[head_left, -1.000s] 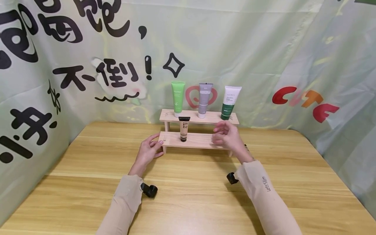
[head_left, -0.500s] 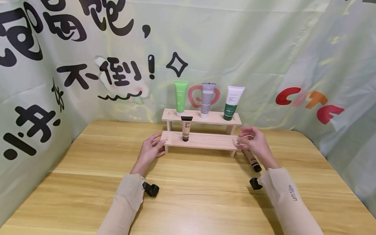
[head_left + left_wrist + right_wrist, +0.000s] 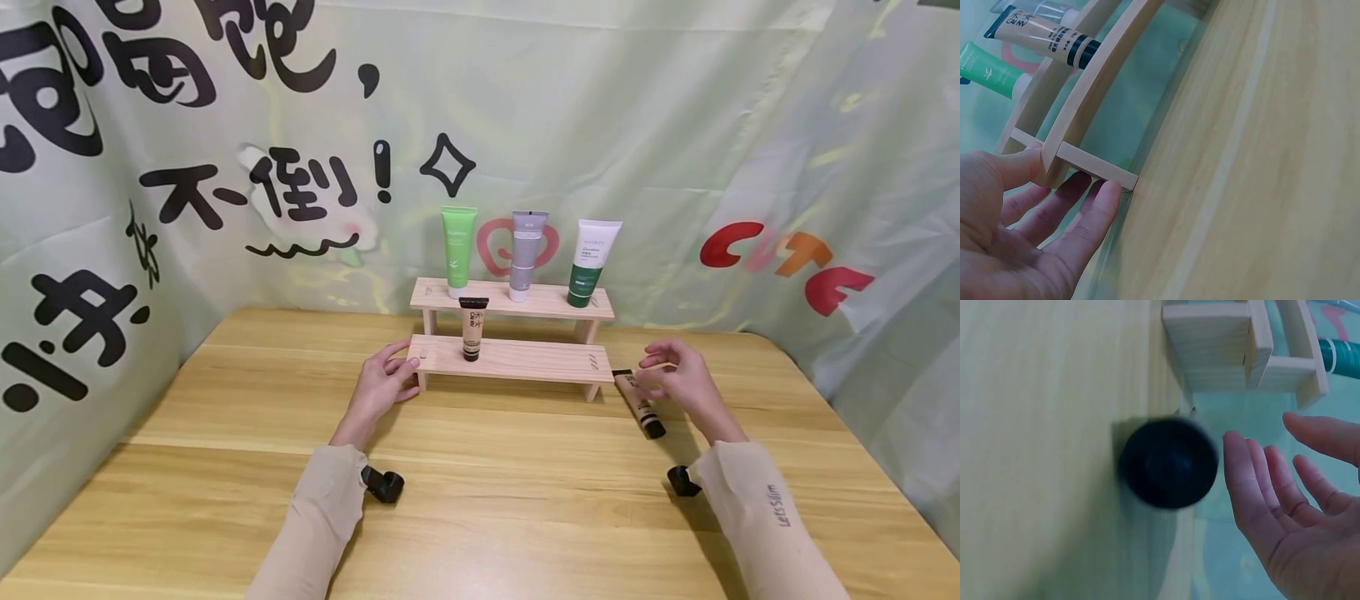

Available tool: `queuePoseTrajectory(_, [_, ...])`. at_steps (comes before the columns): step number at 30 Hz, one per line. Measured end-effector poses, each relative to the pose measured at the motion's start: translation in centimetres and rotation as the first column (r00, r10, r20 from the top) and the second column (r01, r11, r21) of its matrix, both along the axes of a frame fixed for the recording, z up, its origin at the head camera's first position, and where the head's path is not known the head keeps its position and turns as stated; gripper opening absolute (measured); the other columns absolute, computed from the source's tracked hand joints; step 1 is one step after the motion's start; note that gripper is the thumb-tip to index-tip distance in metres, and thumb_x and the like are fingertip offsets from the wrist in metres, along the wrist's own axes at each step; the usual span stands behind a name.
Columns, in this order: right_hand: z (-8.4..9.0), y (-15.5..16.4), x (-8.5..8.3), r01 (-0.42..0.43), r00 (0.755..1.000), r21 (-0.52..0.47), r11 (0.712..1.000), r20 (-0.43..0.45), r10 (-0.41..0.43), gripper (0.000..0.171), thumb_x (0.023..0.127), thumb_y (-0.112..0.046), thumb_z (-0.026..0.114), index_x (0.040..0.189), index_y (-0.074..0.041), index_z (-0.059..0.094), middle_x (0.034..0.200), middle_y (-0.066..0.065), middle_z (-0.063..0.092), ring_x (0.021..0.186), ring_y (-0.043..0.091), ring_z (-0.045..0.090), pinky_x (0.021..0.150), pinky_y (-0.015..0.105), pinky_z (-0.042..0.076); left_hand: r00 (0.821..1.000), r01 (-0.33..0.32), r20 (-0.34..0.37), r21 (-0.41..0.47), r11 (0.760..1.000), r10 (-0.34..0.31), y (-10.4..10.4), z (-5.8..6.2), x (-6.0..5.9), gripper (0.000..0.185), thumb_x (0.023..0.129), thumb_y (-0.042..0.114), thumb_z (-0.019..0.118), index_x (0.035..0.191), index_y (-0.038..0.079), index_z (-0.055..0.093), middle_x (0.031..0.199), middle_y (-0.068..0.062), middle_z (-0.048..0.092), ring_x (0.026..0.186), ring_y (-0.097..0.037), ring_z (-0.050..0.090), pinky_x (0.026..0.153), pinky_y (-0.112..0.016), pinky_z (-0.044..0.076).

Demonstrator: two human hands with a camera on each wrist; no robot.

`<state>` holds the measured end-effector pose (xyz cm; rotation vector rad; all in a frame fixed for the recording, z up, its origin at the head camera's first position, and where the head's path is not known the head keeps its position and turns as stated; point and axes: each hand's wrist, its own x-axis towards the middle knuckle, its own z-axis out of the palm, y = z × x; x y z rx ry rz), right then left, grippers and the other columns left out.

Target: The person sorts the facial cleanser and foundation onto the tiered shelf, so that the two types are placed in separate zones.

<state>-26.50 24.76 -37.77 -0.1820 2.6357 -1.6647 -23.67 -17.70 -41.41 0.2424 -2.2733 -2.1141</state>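
At the left end of a two-step wooden display rack, my left hand grips the lower step. The left wrist view shows its thumb on the board and the fingers round the leg. My right hand hovers with relaxed fingers, holding nothing, over a beige tube with black ends. That tube lies on the table right of the rack; its round black cap faces the right wrist camera. Another beige tube stands on the lower step, black cap down.
On the upper step stand a green tube, a grey tube and a white-and-green tube. Behind the wooden table hangs a printed cloth, which also runs along both sides.
My right hand has moved right, from in front of the lower step to over the lying tube, which now shows more fully. The left hand stays on the rack.
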Motion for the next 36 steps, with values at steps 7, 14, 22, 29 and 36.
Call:
queuePoseTrajectory(7, [-0.2, 0.8, 0.1, -0.02, 1.0, 0.026, 0.999, 0.024, 0.02, 0.048, 0.093, 0.006, 0.066, 0.132, 0.016, 0.04, 0.112, 0.025, 0.056, 0.079, 0.009, 0.06, 0.066, 0.032, 0.063, 1.0, 0.0, -0.002, 0.0, 1.0, 0.0, -0.1, 0.0, 0.0, 0.048, 0.106, 0.007, 0.056, 0.152, 0.004, 0.044, 0.131, -0.028, 0.06, 0.106, -0.028, 0.064, 0.083, -0.035, 0.062])
queuePoseTrajectory(14, [-0.6, 1.4, 0.0, -0.057, 0.995, 0.084, 0.995, 0.09, 0.05, 0.047, 0.093, 0.006, 0.065, 0.131, 0.017, 0.04, 0.108, 0.024, 0.059, 0.078, 0.012, 0.062, 0.065, 0.031, 0.063, 1.0, -0.003, 0.0, 0.01, 1.0, 0.003, 0.0, 0.0, -0.1, 0.049, 0.105, 0.007, 0.056, 0.152, 0.005, 0.044, 0.128, -0.027, 0.061, 0.103, -0.025, 0.064, 0.083, -0.034, 0.062])
queuePoseTrajectory(22, [-0.8, 1.2, -0.1, -0.084, 0.985, 0.131, 0.988, 0.163, 0.062, 0.046, 0.092, 0.005, 0.068, 0.128, 0.016, 0.042, 0.107, 0.02, 0.058, 0.075, 0.012, 0.061, 0.062, 0.027, 0.06, 1.0, 0.003, 0.0, 0.009, 1.0, -0.003, 0.0, 0.0, 0.0, 0.048, 0.106, 0.006, 0.055, 0.152, 0.004, 0.044, 0.129, -0.028, 0.06, 0.107, -0.028, 0.063, 0.084, -0.035, 0.062])
queuePoseTrajectory(29, [-0.5, 0.8, -0.1, -0.154, 0.966, 0.175, 0.972, 0.234, 0.111, 0.047, 0.095, -0.002, 0.066, 0.13, 0.02, 0.043, 0.1, 0.017, 0.061, 0.073, 0.017, 0.058, 0.06, 0.03, 0.057, 1.0, 0.006, 0.003, 0.012, 1.0, -0.006, 0.1, 0.0, 0.0, 0.048, 0.106, 0.007, 0.055, 0.153, 0.005, 0.043, 0.131, -0.028, 0.059, 0.111, -0.032, 0.063, 0.083, -0.034, 0.062])
queuePoseTrajectory(36, [-0.3, 0.6, -0.2, -0.166, 0.959, 0.171, 0.971, 0.259, 0.118, 0.049, 0.095, -0.002, 0.065, 0.133, 0.021, 0.043, 0.095, 0.012, 0.06, 0.07, 0.017, 0.055, 0.06, 0.03, 0.057, 1.0, 0.003, 0.002, 0.016, 1.0, -0.003, -0.1, 0.1, -0.1, 0.048, 0.106, 0.007, 0.054, 0.153, 0.006, 0.043, 0.131, -0.028, 0.059, 0.11, -0.031, 0.063, 0.083, -0.034, 0.062])
